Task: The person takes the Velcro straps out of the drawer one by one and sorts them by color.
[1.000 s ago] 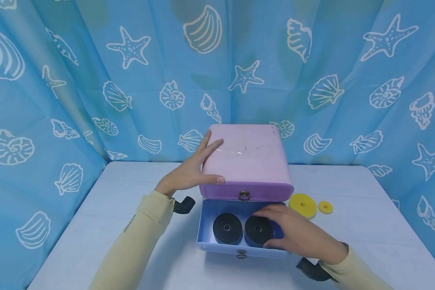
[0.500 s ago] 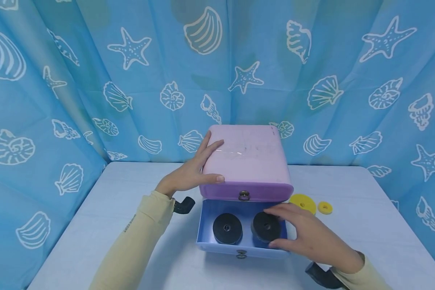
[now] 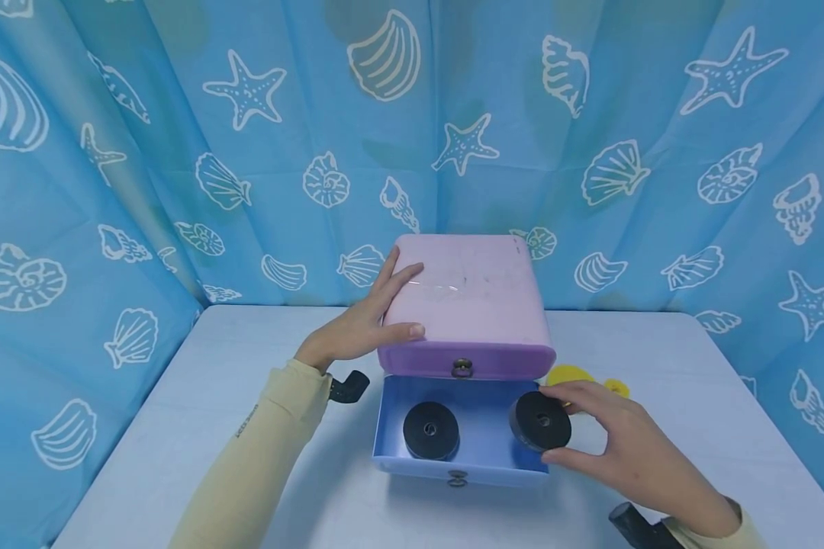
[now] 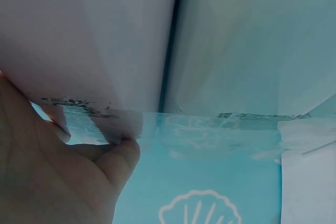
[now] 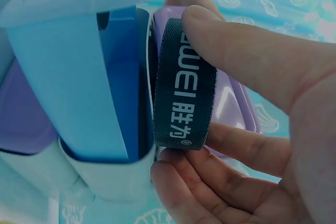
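My right hand [image 3: 635, 446] pinches a black roll of woven strap [image 3: 548, 424] between thumb and fingers, at the right end of the open blue drawer [image 3: 477, 446]. White lettering shows on the strap roll [image 5: 185, 95] in the right wrist view. A second black roll [image 3: 430, 431] lies flat in the drawer's left half. My left hand [image 3: 353, 329] rests with fingers spread on the left edge of a pink drawer box [image 3: 474, 297], thumb along its front. The left wrist view has this hand [image 4: 58, 166] against the box's side [image 4: 84, 40].
Behind the right hand, a yellow disc [image 3: 568, 374] and a smaller yellow ring [image 3: 618, 387] lie on the white-covered table [image 3: 673, 358]. A blue curtain [image 3: 494, 91] with white sea shapes hangs at the back. The drawer's front carries a small metal pull [image 3: 457, 479].
My right hand has lifted the right black roll and moved it rightward to the drawer's right end, and the roll now tilts. My left hand stays on the pink box.
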`<action>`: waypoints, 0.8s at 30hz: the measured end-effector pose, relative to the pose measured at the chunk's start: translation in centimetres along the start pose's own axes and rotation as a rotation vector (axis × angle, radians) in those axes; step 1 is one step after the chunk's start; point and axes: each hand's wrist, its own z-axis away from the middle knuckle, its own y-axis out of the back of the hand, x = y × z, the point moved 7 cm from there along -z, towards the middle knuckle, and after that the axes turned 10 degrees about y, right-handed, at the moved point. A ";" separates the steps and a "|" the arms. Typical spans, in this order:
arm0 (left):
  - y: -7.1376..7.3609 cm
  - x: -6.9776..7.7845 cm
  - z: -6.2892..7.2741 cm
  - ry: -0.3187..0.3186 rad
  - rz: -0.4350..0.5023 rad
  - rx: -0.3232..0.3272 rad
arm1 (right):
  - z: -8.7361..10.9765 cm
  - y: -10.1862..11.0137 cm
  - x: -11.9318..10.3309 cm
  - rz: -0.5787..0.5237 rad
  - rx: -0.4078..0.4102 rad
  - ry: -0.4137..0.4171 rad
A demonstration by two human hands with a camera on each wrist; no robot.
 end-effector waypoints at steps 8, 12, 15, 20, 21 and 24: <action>0.1 0.0 0.0 0.008 -0.015 0.011 | 1.1 0.7 1.3 0.017 0.042 -0.058; 0.1 -0.1 0.0 0.012 -0.015 0.014 | 1.4 0.5 2.0 0.018 0.028 -0.121; 0.1 -0.1 0.0 0.014 -0.009 0.013 | 1.7 0.2 2.7 0.040 0.014 -0.168; 0.1 0.0 0.1 0.016 -0.004 0.011 | 2.2 0.0 3.6 0.078 0.008 -0.203; 0.1 0.0 0.1 0.016 -0.004 0.011 | 2.3 0.0 3.7 0.083 0.010 -0.203; 0.1 -0.1 0.0 0.013 -0.007 0.012 | 2.4 -0.1 4.1 0.091 0.020 -0.195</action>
